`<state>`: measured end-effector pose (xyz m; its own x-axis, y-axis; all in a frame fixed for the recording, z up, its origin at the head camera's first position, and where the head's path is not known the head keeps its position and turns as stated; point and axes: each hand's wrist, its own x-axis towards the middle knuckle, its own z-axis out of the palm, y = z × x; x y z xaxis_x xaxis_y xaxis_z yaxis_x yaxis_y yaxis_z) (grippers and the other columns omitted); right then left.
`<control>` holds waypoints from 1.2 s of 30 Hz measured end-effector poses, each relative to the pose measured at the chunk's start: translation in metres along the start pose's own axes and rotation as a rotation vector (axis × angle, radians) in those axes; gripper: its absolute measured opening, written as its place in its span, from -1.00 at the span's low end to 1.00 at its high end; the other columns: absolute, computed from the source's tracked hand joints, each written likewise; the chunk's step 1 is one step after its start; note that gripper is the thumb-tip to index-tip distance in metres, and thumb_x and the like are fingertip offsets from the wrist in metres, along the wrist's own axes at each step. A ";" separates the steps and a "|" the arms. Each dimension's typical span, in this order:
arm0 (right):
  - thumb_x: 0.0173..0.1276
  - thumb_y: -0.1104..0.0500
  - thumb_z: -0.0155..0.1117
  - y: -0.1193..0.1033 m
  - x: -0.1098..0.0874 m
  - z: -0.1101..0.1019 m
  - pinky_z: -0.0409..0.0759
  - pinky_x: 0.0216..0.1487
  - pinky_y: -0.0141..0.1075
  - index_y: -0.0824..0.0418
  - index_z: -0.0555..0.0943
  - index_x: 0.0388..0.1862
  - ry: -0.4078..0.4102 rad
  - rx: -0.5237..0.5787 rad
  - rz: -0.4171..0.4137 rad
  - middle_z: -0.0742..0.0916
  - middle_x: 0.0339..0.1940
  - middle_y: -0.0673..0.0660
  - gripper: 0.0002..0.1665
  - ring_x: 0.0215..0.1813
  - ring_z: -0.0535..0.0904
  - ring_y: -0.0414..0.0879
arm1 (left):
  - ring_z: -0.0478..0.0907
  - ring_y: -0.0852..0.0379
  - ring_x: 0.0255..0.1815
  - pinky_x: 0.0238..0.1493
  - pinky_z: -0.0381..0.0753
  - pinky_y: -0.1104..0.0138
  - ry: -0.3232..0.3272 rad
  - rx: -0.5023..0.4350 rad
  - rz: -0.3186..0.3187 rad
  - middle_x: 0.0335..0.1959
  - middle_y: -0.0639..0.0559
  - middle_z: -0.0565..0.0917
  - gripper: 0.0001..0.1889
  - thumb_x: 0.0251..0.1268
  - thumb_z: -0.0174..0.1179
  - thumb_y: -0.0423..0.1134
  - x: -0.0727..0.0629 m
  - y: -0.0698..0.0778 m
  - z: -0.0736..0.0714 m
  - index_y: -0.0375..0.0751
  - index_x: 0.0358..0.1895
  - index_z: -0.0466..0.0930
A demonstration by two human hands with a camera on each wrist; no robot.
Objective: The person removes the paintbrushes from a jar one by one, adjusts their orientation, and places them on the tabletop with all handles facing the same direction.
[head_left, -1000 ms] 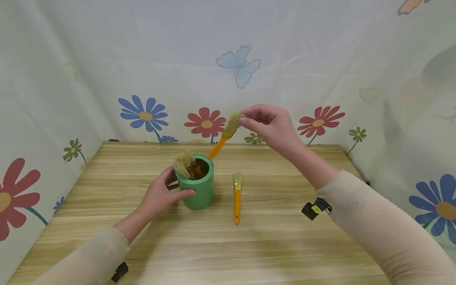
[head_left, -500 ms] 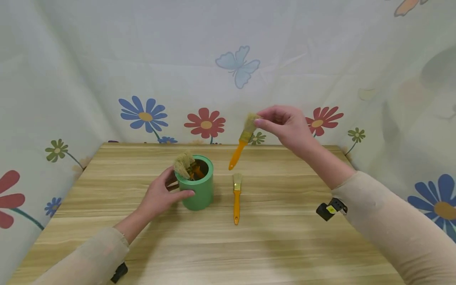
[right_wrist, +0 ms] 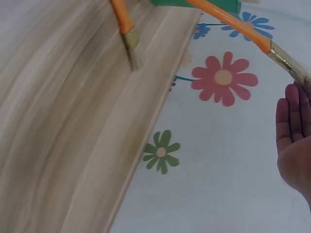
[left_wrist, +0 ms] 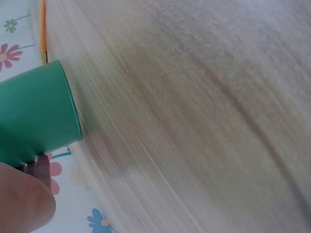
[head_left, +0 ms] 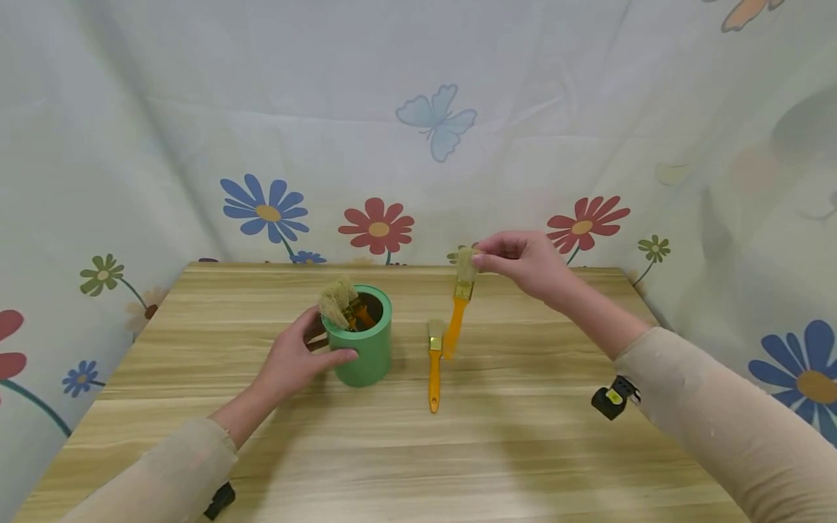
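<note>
My left hand (head_left: 292, 357) grips the green can (head_left: 368, 357) from its left side, thumb across the front. In the can's mouth lean paintbrushes, their pale bristles (head_left: 337, 303) sticking out over the left rim; how many cannot be told. My right hand (head_left: 531, 267) pinches a paintbrush (head_left: 458, 312) by its bristles, the orange handle hanging down above the table. A second paintbrush (head_left: 434, 372) lies on the table between the can and the held one, bristles pointing away from me. The right wrist view shows the held paintbrush (right_wrist: 243, 30) and the lying paintbrush (right_wrist: 127, 29).
The wooden table (head_left: 366, 450) ends at the back against a pale curtain (head_left: 314, 131) printed with flowers and a butterfly. Curtain cloth also hangs at both sides. A small black camera (head_left: 615, 397) is strapped under my right sleeve.
My right hand carries its paintbrush away from the can to the right, then down toward the table, the handle turning more upright. The left hand and can stay in place.
</note>
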<state>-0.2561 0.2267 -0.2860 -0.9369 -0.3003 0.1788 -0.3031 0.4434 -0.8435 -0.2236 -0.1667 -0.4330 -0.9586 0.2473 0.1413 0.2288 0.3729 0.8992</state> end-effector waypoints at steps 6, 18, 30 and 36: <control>0.49 0.13 0.50 0.021 -0.003 0.004 0.74 -0.06 -0.35 0.28 0.81 0.00 -0.028 -0.036 0.050 0.85 -0.21 0.12 -0.75 -0.12 0.75 -0.06 | 0.49 -0.20 0.49 0.45 0.58 -0.09 0.003 -0.007 0.014 0.47 -0.15 0.56 -0.04 0.21 0.63 -0.06 0.001 -0.005 0.001 -0.01 0.64 0.29; 0.56 0.18 0.41 0.060 -0.008 0.010 0.75 0.04 -0.31 0.36 0.78 0.02 -0.120 -0.025 0.105 0.84 -0.16 0.24 -0.75 -0.09 0.74 -0.02 | 0.50 -0.19 0.49 0.44 0.60 -0.07 0.006 0.011 0.009 0.47 -0.13 0.55 -0.01 0.18 0.64 0.00 0.000 -0.008 0.001 0.00 0.65 0.29; 0.55 0.24 0.40 0.098 -0.002 0.027 0.82 0.01 -0.12 0.36 0.77 0.00 -0.131 -0.069 0.128 0.84 -0.25 0.16 -0.80 -0.18 0.76 0.02 | 0.50 -0.22 0.49 0.45 0.59 -0.10 0.008 0.006 0.018 0.47 -0.17 0.56 -0.02 0.21 0.63 -0.05 -0.002 -0.004 0.001 -0.01 0.65 0.28; 0.55 0.27 0.38 0.112 0.003 0.035 0.78 0.05 0.14 0.38 0.78 -0.04 -0.145 -0.084 0.115 0.84 -0.28 0.18 -0.83 -0.09 0.75 0.33 | 0.50 -0.21 0.49 0.45 0.59 -0.09 0.007 0.002 0.013 0.47 -0.17 0.55 -0.02 0.21 0.63 -0.05 -0.002 -0.004 0.002 -0.01 0.65 0.28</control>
<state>-0.2864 0.2463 -0.3976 -0.9332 -0.3595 0.0037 -0.2147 0.5492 -0.8076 -0.2224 -0.1670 -0.4371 -0.9566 0.2462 0.1560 0.2418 0.3715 0.8964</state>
